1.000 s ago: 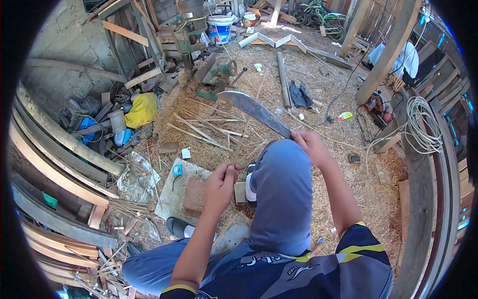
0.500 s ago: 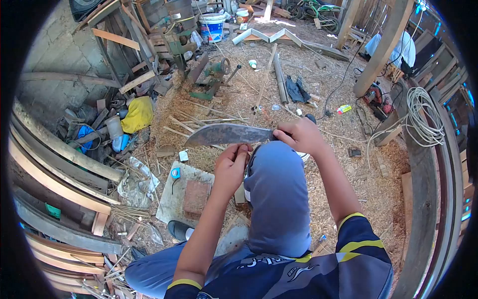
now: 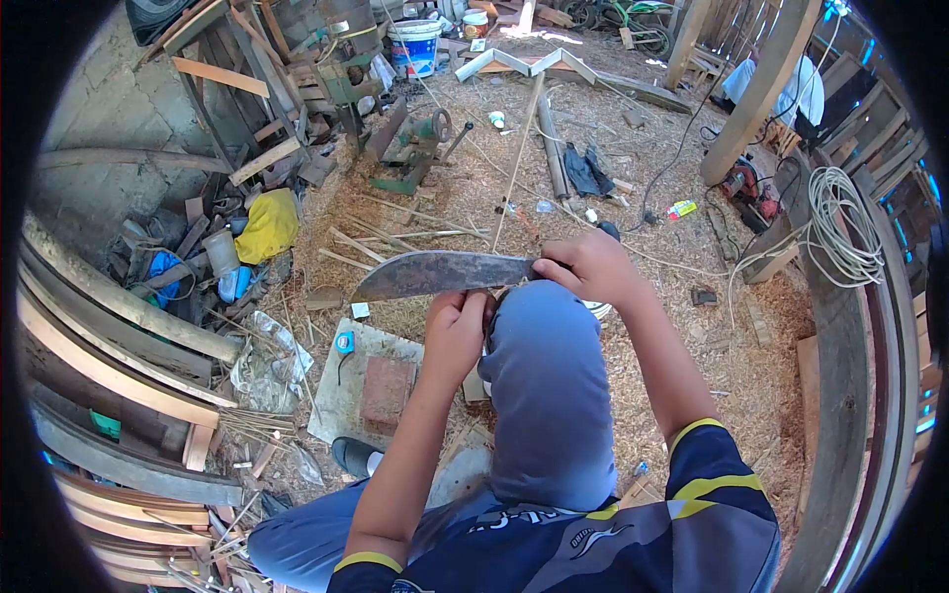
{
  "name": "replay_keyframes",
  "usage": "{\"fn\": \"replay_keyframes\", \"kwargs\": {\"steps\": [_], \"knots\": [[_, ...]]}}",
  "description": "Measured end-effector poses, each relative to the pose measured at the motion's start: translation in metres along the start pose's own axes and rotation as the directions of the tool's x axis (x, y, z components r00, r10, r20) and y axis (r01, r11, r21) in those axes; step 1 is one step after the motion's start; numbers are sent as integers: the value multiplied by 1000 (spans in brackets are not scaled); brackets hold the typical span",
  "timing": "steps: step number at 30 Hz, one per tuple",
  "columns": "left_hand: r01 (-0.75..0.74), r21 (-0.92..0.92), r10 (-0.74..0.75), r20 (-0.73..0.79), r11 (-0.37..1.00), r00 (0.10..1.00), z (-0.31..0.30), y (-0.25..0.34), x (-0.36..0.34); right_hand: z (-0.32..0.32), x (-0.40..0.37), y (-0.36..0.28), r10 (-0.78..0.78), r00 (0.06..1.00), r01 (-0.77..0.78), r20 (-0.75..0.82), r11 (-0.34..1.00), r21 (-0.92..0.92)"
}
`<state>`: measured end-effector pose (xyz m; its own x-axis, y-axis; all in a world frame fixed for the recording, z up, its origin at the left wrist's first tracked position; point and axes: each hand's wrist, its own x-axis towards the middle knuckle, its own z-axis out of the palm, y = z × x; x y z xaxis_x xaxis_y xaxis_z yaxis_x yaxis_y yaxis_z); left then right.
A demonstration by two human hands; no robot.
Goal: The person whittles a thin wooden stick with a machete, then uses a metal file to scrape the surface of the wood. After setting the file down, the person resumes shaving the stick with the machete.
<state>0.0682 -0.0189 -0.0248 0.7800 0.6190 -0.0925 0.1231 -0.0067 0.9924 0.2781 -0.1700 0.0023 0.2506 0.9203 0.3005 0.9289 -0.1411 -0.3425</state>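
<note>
My right hand [image 3: 591, 269] is closed around the handle of a machete [image 3: 435, 276], just above my raised knee. Its broad, dark-stained blade lies nearly level and points left. Right below the blade, my left hand [image 3: 455, 331] is closed with its fingertips pressed together near the edge. A long thin wooden strip [image 3: 514, 163] runs from beyond the blade down toward those fingertips. Where the strip meets the fingers is hidden behind the blade.
Wood shavings cover the ground. Loose sticks [image 3: 371, 242] and a green metal machine [image 3: 410, 158] lie ahead. A board with a brick [image 3: 387, 393] and a blue tape measure [image 3: 344, 342] sits at left. Coiled cable [image 3: 840, 227] hangs at right by a wooden post [image 3: 759, 104].
The machete has shifted slightly left, with my right hand moving along. More of the thin strip shows beyond the blade. My left hand stays close under the edge.
</note>
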Motion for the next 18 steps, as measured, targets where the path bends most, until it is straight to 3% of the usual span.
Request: {"fn": "replay_keyframes", "kwargs": {"steps": [5,8,11,14,18], "knots": [[-148,153,158,-58,977,986,2,-7,1,-2,-1,-4,11,1000,-11,-8,999,-30],[-202,56,206,-69,978,976,5,-4,-1,-1,-3,-5,14,1000,-14,-21,999,-33],[-284,162,299,-77,945,951,3,-1,-4,-2,-3,-6,24,1000,-24,-17,999,-41],[-213,123,223,-68,969,973,2,2,-6,-1,-4,-7,32,999,-33,-17,999,-33],[-227,174,243,-82,958,966,0,8,-9,-2,-4,-7,49,999,-49,2,999,-23]]}}
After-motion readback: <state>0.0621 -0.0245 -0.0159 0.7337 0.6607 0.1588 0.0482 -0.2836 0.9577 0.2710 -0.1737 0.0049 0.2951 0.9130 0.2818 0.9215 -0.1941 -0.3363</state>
